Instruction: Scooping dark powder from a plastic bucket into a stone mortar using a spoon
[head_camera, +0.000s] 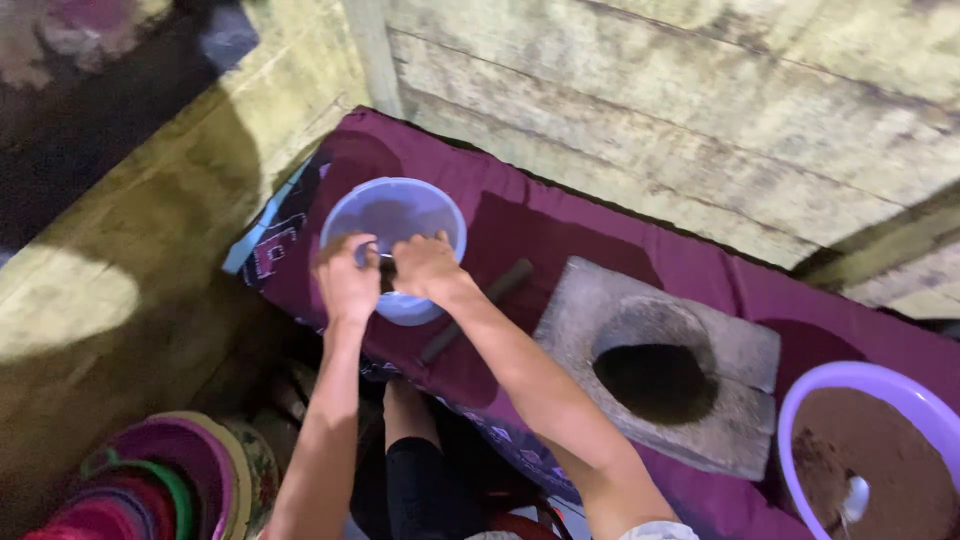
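Hands first: your left hand and right hand meet over the near rim of the pale blue bowl, fingers curled around something small and dark between them that is too blurred to name. That bowl sits on the purple cloth. A dark stick lies just beside it, then the stone mortar and a purple bowl of brown powder.

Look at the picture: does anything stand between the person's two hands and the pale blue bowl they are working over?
Nothing visible does. The left hand and right hand are already at the pale blue bowl, over its near rim. The dark stick and stone mortar lie off to the right, apart from it.
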